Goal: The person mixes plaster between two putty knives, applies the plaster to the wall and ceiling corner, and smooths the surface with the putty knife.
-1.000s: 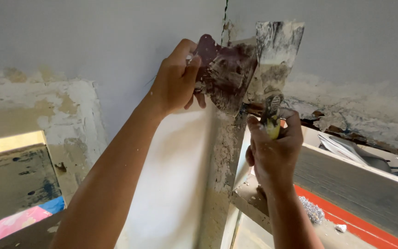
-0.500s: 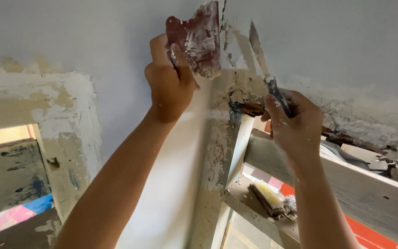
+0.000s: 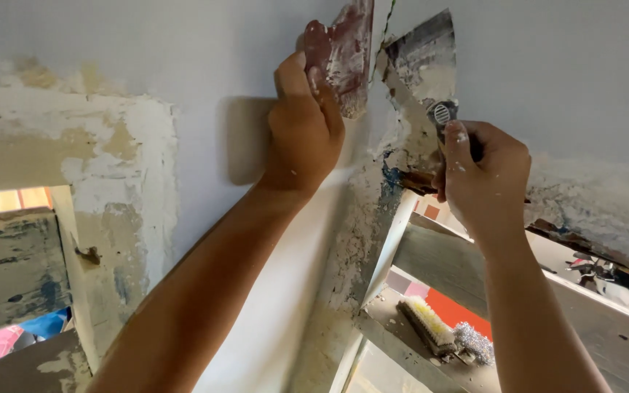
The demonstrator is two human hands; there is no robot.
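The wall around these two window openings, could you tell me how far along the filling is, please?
Done: the grey wall above looks smooth. In hand: the left hand holds a reddish scraper to the wall, and the right hand holds a putty knife at the corner. Left: the crumbling edge and patchy frame.

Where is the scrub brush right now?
In the head view the brush lies low and right of centre on a wooden ledge, beside a steel-wool pad, below the right hand.

The left hand (image 3: pixel 307 127) presses a scraper (image 3: pixel 347 51) on the wall (image 3: pixel 183 51), left of the right hand's (image 3: pixel 485 175) putty knife (image 3: pixel 427 80).
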